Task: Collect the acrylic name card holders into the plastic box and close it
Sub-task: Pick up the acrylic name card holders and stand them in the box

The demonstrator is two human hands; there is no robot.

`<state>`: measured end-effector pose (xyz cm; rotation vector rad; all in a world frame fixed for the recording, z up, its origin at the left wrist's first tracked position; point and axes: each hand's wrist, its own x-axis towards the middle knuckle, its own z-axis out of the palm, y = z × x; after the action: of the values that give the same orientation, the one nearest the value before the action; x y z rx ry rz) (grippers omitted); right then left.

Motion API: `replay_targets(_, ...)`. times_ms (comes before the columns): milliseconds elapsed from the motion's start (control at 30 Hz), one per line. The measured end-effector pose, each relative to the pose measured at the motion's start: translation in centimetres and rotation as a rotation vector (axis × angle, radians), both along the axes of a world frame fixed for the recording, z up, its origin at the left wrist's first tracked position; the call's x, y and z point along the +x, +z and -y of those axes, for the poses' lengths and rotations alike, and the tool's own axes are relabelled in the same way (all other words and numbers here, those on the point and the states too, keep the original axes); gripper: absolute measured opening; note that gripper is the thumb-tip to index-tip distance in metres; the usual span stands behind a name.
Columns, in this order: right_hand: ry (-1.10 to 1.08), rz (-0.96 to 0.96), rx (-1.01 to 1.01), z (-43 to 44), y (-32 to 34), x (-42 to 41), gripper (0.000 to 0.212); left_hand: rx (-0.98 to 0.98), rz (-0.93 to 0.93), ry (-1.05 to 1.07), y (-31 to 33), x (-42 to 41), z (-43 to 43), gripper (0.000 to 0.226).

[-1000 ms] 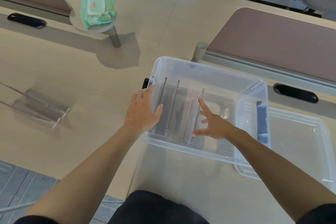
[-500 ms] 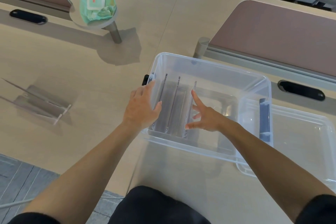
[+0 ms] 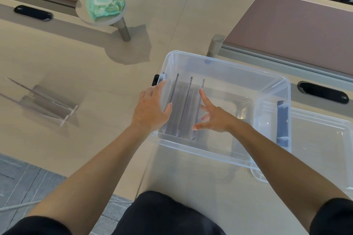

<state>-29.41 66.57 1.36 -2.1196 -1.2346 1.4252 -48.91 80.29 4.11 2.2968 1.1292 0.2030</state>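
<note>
Status: three clear acrylic name card holders (image 3: pixel 187 107) upright in left end of clear rectangular plastic box (image 3: pixel 225 65); loose holders (image 3: pixel 47 105) lying well left. Left hand (image 3: pixel 150 108) flat on box wall, right hand (image 3: pixel 215 118) splayed, touching rightmost. Likely stiff, slick, light: pinch edges.

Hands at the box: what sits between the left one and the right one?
The head view shows clear card holders, three upright sheets, standing in the plastic box between the left hand at its wall and the right hand inside it.
</note>
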Motion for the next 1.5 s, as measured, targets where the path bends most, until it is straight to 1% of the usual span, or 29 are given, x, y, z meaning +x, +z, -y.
replay_targets(400, -0.009, -0.011, 0.002, -0.1, -0.8, -0.2, 0.129, -0.005, 0.003, 0.001, 0.1, 0.0, 0.0, 0.071)
replay_targets(1500, 0.010, 0.048, 0.011, 0.1, -0.5, -0.5, 0.125, 0.014, -0.018, -0.010, -0.1, 0.0, 0.0, 0.070)
